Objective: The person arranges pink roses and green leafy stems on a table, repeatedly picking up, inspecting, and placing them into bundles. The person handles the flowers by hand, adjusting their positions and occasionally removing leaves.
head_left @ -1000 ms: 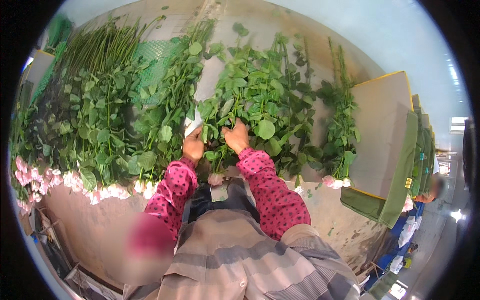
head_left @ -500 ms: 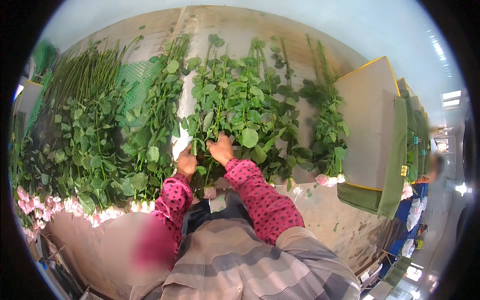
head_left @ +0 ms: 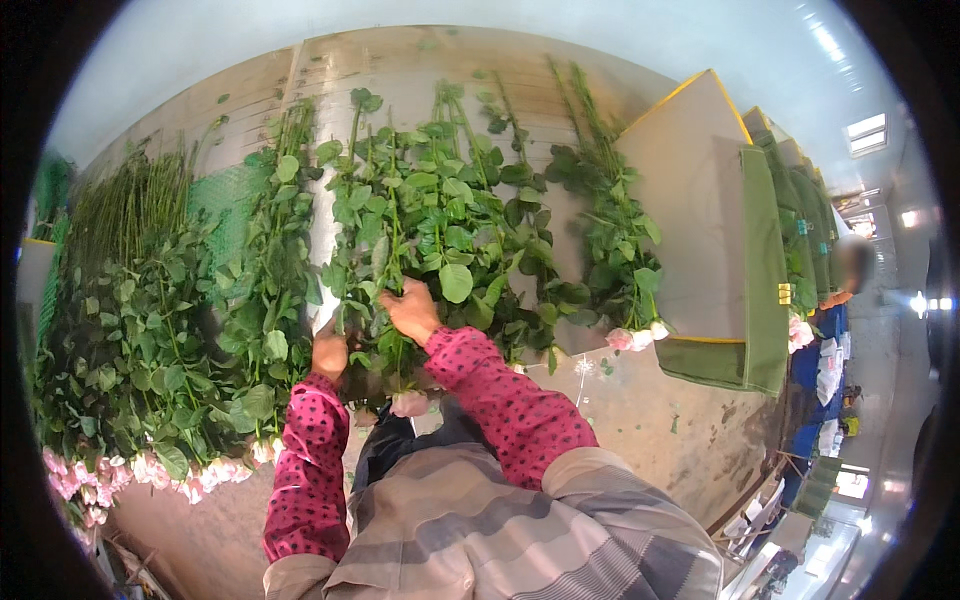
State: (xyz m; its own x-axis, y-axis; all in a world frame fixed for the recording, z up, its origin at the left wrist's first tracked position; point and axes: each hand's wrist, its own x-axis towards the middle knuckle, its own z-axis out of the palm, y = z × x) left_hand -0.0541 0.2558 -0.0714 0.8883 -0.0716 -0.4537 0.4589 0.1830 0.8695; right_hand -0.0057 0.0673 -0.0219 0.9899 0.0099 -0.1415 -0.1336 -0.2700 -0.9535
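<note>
In the middle of the table, my right hand (head_left: 410, 310) is closed round a rose stem among green leaves. A pink rose bloom (head_left: 408, 403) hangs below it at the near edge. My left hand (head_left: 330, 354), its fingers curled, is to the left and a little nearer me. Leaves and the angle hide what it grips. Just beyond it shows a bright white piece (head_left: 323, 308), its kind unclear. Leafy rose stems (head_left: 440, 215) spread ahead of both hands, blooms toward me.
A big pile of pink roses (head_left: 150, 340) lies at left, beside green netting (head_left: 220, 215). A smaller rose bunch (head_left: 615, 240) rests at right, next to an upright grey panel with a green cloth edge (head_left: 765, 270). Another person (head_left: 852, 265) is at far right.
The whole view has shifted, so table and flowers appear further left. My hands have drawn slightly apart, the right staying at the stem. My left sleeve now shows more fully.
</note>
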